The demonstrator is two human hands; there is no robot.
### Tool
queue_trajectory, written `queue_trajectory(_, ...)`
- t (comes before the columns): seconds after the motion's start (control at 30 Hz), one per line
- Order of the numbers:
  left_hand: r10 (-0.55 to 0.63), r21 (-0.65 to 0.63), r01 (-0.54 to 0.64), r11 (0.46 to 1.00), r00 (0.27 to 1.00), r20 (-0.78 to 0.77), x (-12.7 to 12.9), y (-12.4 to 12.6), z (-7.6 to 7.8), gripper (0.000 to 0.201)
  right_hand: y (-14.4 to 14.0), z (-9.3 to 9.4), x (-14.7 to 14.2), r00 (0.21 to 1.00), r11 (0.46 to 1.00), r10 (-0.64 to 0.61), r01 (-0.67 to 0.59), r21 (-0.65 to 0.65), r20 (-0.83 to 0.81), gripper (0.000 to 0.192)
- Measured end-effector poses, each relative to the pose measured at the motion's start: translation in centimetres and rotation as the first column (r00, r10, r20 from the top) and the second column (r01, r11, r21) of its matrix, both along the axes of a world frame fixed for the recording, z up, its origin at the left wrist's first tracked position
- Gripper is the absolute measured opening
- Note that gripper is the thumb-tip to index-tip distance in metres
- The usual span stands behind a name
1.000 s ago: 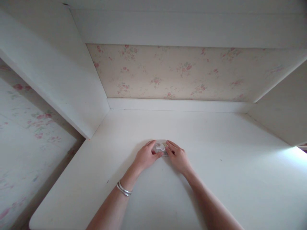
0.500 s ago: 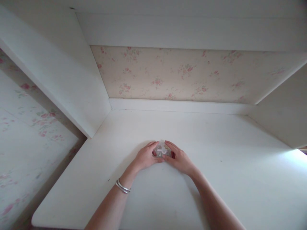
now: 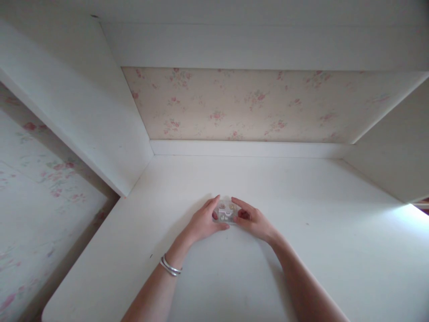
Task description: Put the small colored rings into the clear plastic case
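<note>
- A small clear plastic case [image 3: 227, 211] sits just below the middle of the frame, low over the white surface [image 3: 321, 250]; pale bits, some yellowish, show inside it, too small to tell apart; whether its underside touches the surface cannot be told
- The left hand [image 3: 203, 221] closes on the case's left end; its forefinger runs along the far edge and its thumb lies against the near edge, pointing right; the other fingers curl underneath the palm
- The right hand [image 3: 252, 220] grips the case's right end; its forefinger stretches along the far edge toward the left hand and its thumb presses the near right corner; the two forefingers stand near each other above the case without meeting
- Two thin silver bangles [image 3: 170, 267] ring the left wrist, lower left of centre; both bare forearms run down to the bottom edge of the frame
- The surface fills the lower half of the frame; a white back ledge [image 3: 248, 148] crosses the middle, with flowered wallpaper [image 3: 234, 105] above it
- A white side panel [image 3: 77, 112] slants through the upper left, and another [image 3: 395, 165] through the right; a white shelf underside [image 3: 261, 44] spans the top
- Bright light falls on the surface at the right edge; more flowered wallpaper shows at the far left
</note>
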State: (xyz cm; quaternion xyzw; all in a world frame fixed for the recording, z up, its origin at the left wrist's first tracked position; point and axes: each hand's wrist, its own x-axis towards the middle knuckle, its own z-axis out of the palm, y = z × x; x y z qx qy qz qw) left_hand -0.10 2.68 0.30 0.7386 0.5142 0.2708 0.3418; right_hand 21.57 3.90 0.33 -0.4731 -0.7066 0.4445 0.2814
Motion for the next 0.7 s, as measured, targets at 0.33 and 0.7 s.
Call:
queue_trajectory(0.33,-0.016,0.018,0.015,1.000,0.999,0.029,0.3,-0.2,0.0,0.076,0.1,-0.5,0.4,0.999,0.999,0.041,-0.041,0.020,0.000,0.060)
queue_trajectory(0.7,0.058,0.056,-0.053,0.997,0.995,-0.081,0.6,-0.4,-0.3,0.084,-1.6,2.4,-5.4,0.833,0.958,-0.235,0.109,0.266,0.502,0.068)
